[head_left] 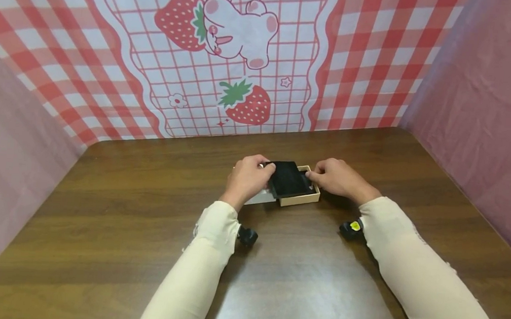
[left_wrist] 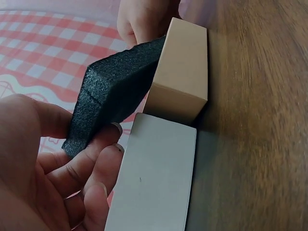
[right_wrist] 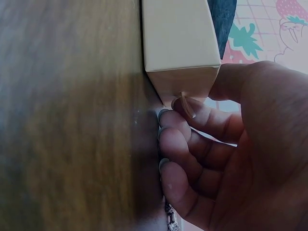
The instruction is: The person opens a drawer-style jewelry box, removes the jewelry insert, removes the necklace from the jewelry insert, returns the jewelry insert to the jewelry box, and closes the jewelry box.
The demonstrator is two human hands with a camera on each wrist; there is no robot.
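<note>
My left hand (head_left: 247, 178) pinches one edge of a black foam pad (head_left: 287, 179), its thumb on one face and fingers on the other. The pad is tilted over a tan cardboard box (head_left: 299, 200) and partly covers its opening. At the box's right end, my right hand (head_left: 336, 177) grips the end wall, thumb over the rim and index finger against the outside. A small ribbon tab (right_wrist: 186, 106) sticks out of that wall beside the index fingertip. Dark contents inside the box are partly hidden by the pad and the right hand.
Left of the tan box, end to end with it, lies a white box part (left_wrist: 154, 178), partly behind my left hand. Both rest on a brown wood-grain table (head_left: 142, 250). A checked strawberry cloth (head_left: 361, 53) hangs behind; pink cloth (head_left: 486, 106) hangs at the sides.
</note>
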